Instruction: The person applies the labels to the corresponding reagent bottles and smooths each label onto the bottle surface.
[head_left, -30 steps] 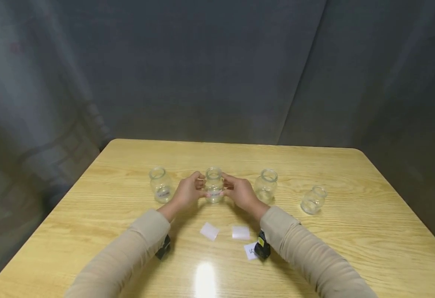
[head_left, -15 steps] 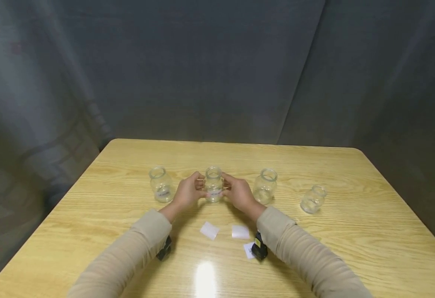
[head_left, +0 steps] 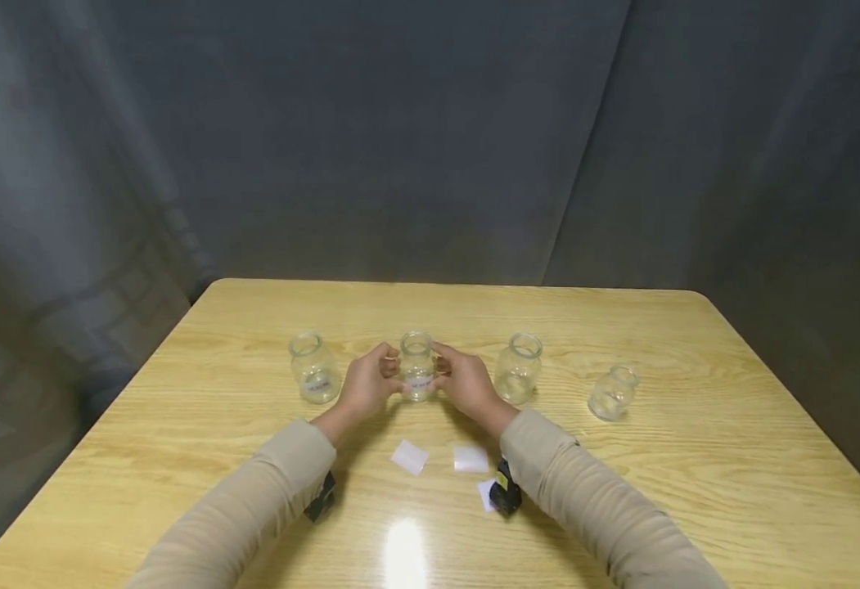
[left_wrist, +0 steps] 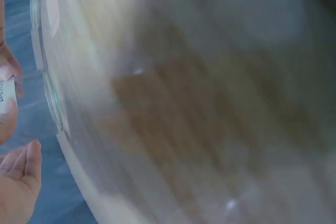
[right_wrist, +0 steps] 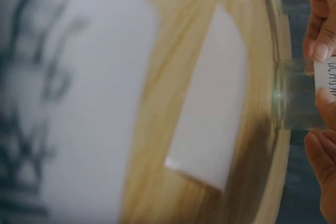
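Note:
In the head view a round clear glass jar (head_left: pixel 417 366) stands upright between both hands, with a white handwritten label (head_left: pixel 420 382) across its lower front. My left hand (head_left: pixel 367 381) holds its left side, thumb on the label's end. From the right, my right hand (head_left: pixel 468 381) holds the same jar, its thumb at the other end of the label. In the right wrist view the label (right_wrist: pixel 326 77) lies under the thumb tips, its dark writing partly cut off by the frame. Fingers behind the jar are partly hidden.
A labelled glass jar (head_left: pixel 316 372) stands to the left. On the right are an upright jar (head_left: pixel 518 372) and a smaller tilted one (head_left: pixel 613 394). Nearer on the wooden table (head_left: pixel 695 491) lie pale paper slips (head_left: pixel 410 457), one partly behind the black right wrist camera (head_left: pixel 505 491).
Both hands stay on the middle jar, thumbs at the label. The whole head view has shifted slightly; the other jars and the slips keep their places.

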`<state>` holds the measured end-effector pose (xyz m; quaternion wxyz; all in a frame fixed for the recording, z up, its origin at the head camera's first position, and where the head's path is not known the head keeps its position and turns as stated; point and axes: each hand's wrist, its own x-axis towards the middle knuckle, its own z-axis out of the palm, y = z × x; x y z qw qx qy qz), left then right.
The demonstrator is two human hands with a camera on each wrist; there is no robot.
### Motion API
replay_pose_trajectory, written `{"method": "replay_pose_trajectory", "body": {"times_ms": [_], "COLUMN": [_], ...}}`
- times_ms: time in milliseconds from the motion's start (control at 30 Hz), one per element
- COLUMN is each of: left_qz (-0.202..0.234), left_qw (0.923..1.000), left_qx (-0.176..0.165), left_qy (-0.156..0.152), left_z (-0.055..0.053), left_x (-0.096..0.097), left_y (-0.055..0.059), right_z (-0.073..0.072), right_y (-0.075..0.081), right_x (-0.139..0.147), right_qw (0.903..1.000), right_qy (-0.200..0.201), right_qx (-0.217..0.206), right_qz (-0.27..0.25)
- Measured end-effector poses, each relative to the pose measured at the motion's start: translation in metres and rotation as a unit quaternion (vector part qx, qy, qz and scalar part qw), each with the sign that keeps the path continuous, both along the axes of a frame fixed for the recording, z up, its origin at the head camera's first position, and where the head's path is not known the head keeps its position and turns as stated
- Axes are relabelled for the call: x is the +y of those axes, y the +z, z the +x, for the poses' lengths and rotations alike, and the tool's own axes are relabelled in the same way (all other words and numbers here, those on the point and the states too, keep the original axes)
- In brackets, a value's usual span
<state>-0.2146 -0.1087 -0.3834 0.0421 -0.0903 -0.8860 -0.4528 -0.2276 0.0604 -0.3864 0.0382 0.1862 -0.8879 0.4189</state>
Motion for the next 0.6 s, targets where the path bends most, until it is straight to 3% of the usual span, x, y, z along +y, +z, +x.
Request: {"method": "replay_pose_trajectory", "body": {"times_ms": [200,600], "left_qz": [-0.008,0.021], "left_qw": [0.9998,0.9993], "left_qx": [0.001,-0.029], "left_qy": [-0.018,-0.005], "left_z": [0.0001,0.0014], "left_x": [0.0000,0.0017], "left_y": [0.0002,-0.0026], "right_z": [-0.0013,-0.0009], "right_y": [0.0018,0.0042], "right_x": [-0.0001,0.0062], "right_qw": [0.9984,0.9932], "right_qy": [0.008,0.006], "right_qx": [-0.047,-0.096], "right_qz": [-0.029,-0.066]}}
